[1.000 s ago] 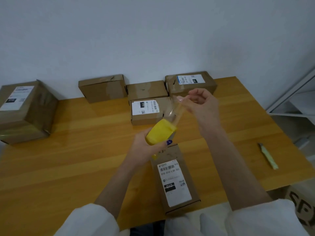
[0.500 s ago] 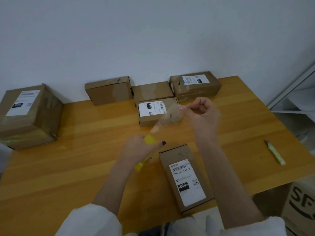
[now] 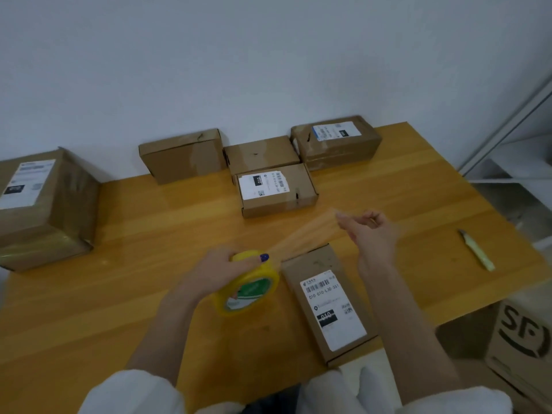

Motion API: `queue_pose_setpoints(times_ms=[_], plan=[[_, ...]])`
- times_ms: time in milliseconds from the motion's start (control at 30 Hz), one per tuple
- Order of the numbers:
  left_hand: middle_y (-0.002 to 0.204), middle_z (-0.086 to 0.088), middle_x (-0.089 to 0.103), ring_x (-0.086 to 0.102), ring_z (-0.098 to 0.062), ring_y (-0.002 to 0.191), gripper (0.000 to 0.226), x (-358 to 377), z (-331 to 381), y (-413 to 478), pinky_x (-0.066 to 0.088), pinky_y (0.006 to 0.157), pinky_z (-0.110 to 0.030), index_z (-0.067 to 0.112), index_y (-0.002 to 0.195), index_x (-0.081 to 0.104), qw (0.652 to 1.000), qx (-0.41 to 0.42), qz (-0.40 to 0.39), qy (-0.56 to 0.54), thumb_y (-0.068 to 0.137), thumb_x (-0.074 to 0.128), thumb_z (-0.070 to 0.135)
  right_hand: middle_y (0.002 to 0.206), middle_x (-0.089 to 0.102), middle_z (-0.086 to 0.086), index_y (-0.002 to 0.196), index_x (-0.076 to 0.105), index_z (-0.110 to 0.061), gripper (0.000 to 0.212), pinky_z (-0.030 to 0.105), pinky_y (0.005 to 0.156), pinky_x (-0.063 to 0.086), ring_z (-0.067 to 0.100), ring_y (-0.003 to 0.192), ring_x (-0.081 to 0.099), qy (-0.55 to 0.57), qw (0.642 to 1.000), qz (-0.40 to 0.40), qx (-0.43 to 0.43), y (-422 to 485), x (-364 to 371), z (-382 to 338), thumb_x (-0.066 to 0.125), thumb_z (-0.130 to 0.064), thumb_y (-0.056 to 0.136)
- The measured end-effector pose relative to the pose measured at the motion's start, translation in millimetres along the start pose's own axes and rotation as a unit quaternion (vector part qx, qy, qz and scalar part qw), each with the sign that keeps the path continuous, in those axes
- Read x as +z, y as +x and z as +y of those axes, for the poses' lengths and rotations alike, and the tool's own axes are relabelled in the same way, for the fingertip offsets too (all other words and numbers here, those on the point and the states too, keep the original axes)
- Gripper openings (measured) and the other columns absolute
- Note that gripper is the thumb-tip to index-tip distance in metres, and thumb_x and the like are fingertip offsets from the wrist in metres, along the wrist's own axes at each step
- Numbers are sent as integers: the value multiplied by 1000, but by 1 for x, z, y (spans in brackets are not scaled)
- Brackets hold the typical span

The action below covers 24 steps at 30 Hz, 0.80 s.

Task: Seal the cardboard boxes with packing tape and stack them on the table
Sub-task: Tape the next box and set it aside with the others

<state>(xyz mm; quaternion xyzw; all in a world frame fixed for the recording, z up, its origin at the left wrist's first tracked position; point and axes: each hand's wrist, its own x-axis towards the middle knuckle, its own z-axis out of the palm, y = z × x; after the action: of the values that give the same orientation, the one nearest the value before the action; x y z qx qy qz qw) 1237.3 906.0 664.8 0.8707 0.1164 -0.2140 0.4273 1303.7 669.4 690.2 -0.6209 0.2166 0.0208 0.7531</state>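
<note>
Since the earlier frames, the tape roll [image 3: 251, 289] has been lowered toward the table [image 3: 119, 294], and a longer strip [image 3: 301, 234] has been drawn out of it. This strip is now stretched in the air between the two hands.

The roll is gripped by the left hand [image 3: 221, 273], with the thumb laid over its outer face. It is held just beside the far left corner of the near box [image 3: 325, 264]. This box lies flat at the front edge of the table, with its white label [image 3: 331, 309] turned up. The free end of the strip is pinched by the right hand [image 3: 373, 234] above the far end of that box. The fingers are curled on it, though the exact contact is blurred.

The near box is judged to be light and fairly stiff, but its cardboard walls could be dented if pressed hard, so it is best held by the long sides. The strip is thin, soft and sticky, and it is expected to fold on itself if tension is lost. It should therefore be kept taut and held only at its end.

Five other boxes [image 3: 276, 189] are seen further back on the table, and a small cutter [image 3: 476, 251] lies well apart at the right.
</note>
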Motion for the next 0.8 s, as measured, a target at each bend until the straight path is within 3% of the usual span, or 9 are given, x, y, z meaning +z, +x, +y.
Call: queue_pose_setpoints(times_ms=[100, 200, 233, 300, 367, 433, 567, 667, 800], plan=[[55, -1, 42, 41, -16, 51, 44, 16, -6, 5, 31, 48, -24, 28, 80, 50, 987, -30, -1, 157, 77, 48, 72, 64, 64, -6, 79, 45, -17, 38, 20, 82, 52, 8, 67, 67, 3, 999, 9, -44, 1, -8, 2, 77, 4, 72], [45, 2, 23, 25, -12, 41, 50, 18, -15, 10, 21, 39, -20, 28, 67, 35, 972, -54, -15, 229, 70, 43, 78, 71, 66, -2, 79, 48, -15, 32, 20, 78, 53, 9, 72, 68, -25, 999, -7, -44, 1, -18, 15, 77, -2, 74], [46, 1, 25, 26, -12, 41, 53, 19, -16, 11, 22, 40, -21, 23, 71, 47, 969, -58, -21, 239, 71, 43, 76, 73, 66, -1, 81, 50, -13, 30, 22, 80, 53, 9, 74, 67, -35, 999, 4, -22, 0, -23, 26, 78, -5, 74], [49, 0, 34, 33, -12, 43, 67, 23, -15, 13, 26, 42, -22, 9, 102, 65, 966, -54, -16, 250, 80, 46, 69, 81, 66, 1, 85, 52, -11, 30, 24, 79, 52, 11, 78, 64, -49, 997, 44, 26, 1, -34, 52, 79, -10, 74], [54, 0, 45, 43, -10, 48, 70, 27, -13, 15, 31, 45, -22, 7, 126, 57, 962, -53, 3, 269, 86, 47, 63, 82, 66, 0, 81, 52, -13, 28, 20, 71, 49, 13, 78, 61, -74, 993, 79, 38, 4, -41, 71, 80, -12, 74], [62, 0, 54, 51, -10, 57, 71, 29, -15, 15, 40, 52, -22, 7, 133, 51, 956, -52, 12, 288, 88, 45, 61, 80, 65, -2, 78, 52, -15, 27, 15, 65, 45, 11, 76, 60, -91, 991, 93, 35, 6, -42, 82, 79, -13, 76], [82, -2, 62, 58, -18, 77, 64, 28, -21, 17, 47, 70, -28, 8, 128, 56, 949, -57, 32, 308, 92, 41, 59, 76, 64, -4, 76, 52, -14, 26, 7, 52, 42, 3, 66, 58, -129, 987, 94, 21, 6, -38, 94, 78, -15, 78], [67, -1, 55, 60, -19, 70, 49, 29, -24, 20, 44, 58, -27, 16, 100, 62, 941, -61, 34, 332, 92, 40, 59, 72, 63, -5, 75, 52, -15, 26, 5, 47, 40, 2, 63, 58, -164, 982, 97, -1, 9, -35, 100, 77, -16, 78], [66, 1, 53, 55, -18, 65, 54, 33, -23, 23, 40, 55, -26, 11, 99, 65, 934, -74, 40, 349, 93, 39, 57, 74, 65, -3, 79, 55, -14, 22, 10, 51, 42, 7, 67, 61, -221, 970, 96, -38, 17, -32, 108, 76, -19, 80]])
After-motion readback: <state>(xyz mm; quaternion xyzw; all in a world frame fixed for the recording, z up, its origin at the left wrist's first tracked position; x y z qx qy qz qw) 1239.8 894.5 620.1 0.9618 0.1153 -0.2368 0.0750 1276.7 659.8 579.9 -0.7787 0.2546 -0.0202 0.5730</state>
